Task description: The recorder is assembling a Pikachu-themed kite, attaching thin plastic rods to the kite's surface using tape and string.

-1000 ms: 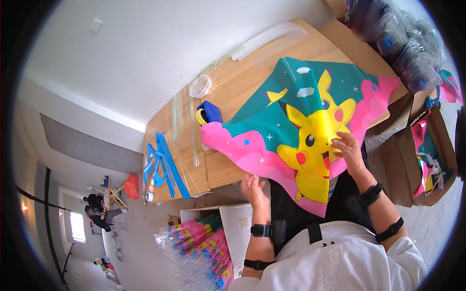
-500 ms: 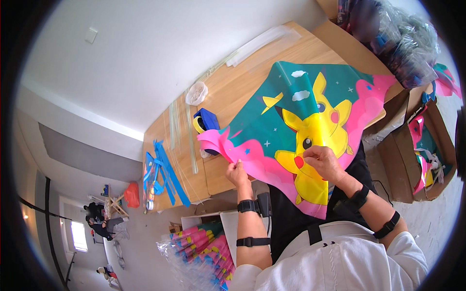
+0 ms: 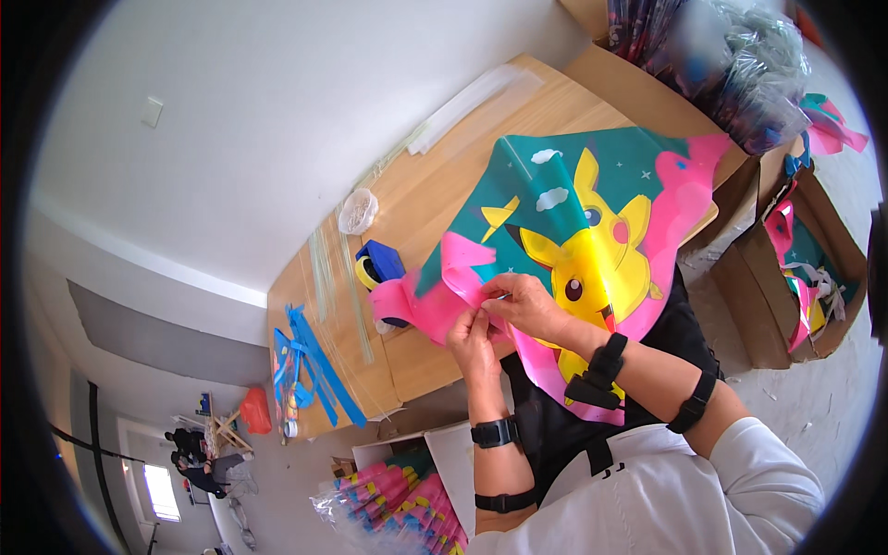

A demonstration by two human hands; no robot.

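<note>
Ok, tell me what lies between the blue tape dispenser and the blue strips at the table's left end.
Head view: thin clear rods lie across the wooden table between the tape dispenser and blue strips.

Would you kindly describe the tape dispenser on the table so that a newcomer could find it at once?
Start at the wooden table and find the kite spread on it. Just past the kite's pink corner, beyond the left hand, sits the tape dispenser: a dark blue block holding a yellow roll, unlike the flat blue strips nearby.
</note>
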